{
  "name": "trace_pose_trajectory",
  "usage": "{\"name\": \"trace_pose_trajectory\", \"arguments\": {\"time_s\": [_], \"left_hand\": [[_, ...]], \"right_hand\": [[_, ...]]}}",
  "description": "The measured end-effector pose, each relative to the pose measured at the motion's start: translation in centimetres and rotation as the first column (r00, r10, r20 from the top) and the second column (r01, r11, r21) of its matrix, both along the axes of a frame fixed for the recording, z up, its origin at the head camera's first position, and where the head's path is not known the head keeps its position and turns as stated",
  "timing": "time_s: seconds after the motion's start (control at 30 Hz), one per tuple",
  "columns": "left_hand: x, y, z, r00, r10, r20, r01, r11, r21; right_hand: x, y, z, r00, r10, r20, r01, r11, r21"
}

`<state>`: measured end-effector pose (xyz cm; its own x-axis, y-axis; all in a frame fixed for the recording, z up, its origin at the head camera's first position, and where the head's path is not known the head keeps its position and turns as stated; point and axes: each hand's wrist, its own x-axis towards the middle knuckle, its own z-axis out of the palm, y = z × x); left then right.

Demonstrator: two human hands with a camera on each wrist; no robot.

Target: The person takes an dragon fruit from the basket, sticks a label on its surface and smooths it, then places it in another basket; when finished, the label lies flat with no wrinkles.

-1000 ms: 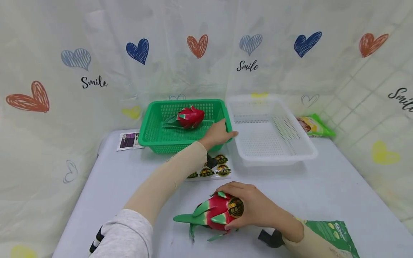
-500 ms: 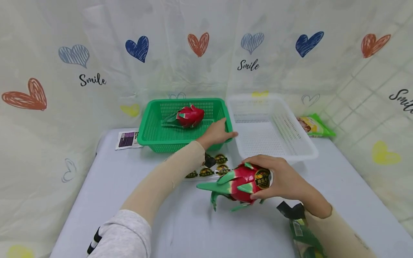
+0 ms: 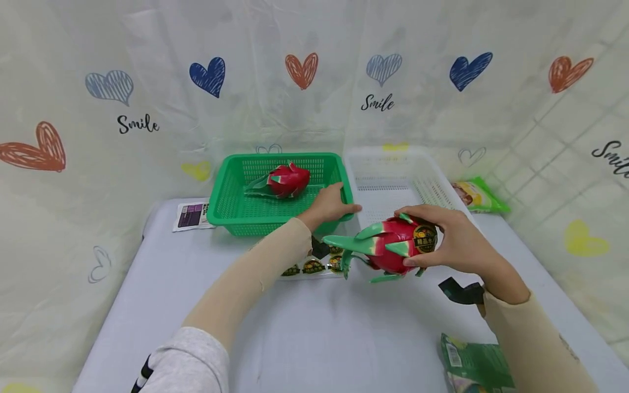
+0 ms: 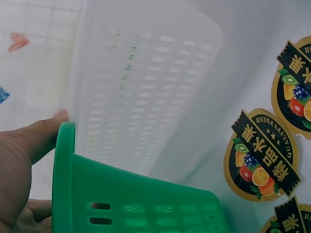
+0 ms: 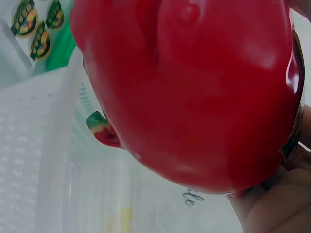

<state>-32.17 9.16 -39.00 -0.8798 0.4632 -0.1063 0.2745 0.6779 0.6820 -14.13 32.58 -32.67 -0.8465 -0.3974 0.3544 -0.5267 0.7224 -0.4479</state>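
Note:
My left hand (image 3: 328,206) grips the right rim of the green plastic basket (image 3: 255,225). In the left wrist view the thumb (image 4: 41,133) lies at that rim. A red dragon fruit (image 3: 288,181) with green leaves lies inside the basket. My right hand (image 3: 457,240) holds a second dragon fruit (image 3: 390,243) above the table, by its rounded end, leaves pointing left. It bears a round black-and-gold sticker (image 3: 425,238). Its red skin (image 5: 189,97) fills much of the right wrist view. The fruit overlaps the front of the white basket (image 3: 383,199) in the head view.
A sheet of fruit stickers (image 3: 310,267) lies before the green basket, partly under my left arm. A purple-and-white sachet (image 3: 190,215) is left of that basket. A green-yellow packet (image 3: 481,195) sits behind the white basket, and a green bag (image 3: 474,357) lies front right.
My right hand has lifted the stickered dragon fruit off the near table and carried it forward and right, toward the white basket. The left hand stays at the green basket's rim.

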Motion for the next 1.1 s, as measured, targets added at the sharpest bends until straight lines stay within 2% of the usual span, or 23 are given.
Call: {"name": "trace_pose_trajectory", "arguments": {"time_s": [0.3,0.43,0.6,0.7,0.87,1.1], "left_hand": [[0.0,0.2,-0.1,1.0,0.025,0.018,-0.025,0.999,0.026],[0.1,0.2,-0.2,0.999,0.027,0.033,-0.029,0.998,0.047],[0.0,0.2,-0.1,0.999,0.013,-0.04,-0.012,1.0,0.026],[-0.2,0.1,-0.2,0.998,-0.007,-0.069,0.009,0.999,0.039],[-0.2,0.1,-0.2,0.999,0.0,-0.036,0.001,1.0,0.024],[-0.1,0.1,0.0,1.0,0.01,-0.022,-0.01,1.0,-0.001]], "right_hand": [[-2.0,1.3,0.3,0.995,-0.07,0.073,0.072,0.997,-0.025],[-2.7,1.6,0.4,0.985,-0.115,0.125,0.122,0.991,-0.048],[-4.0,2.3,0.8,0.97,-0.159,0.186,0.177,0.981,-0.084],[-4.9,3.0,1.0,0.957,-0.207,0.201,0.22,0.975,-0.044],[-6.5,4.3,1.0,0.923,-0.299,0.243,0.291,0.954,0.067],[-9.4,5.8,0.4,0.875,-0.341,0.343,0.302,0.939,0.163]]}}
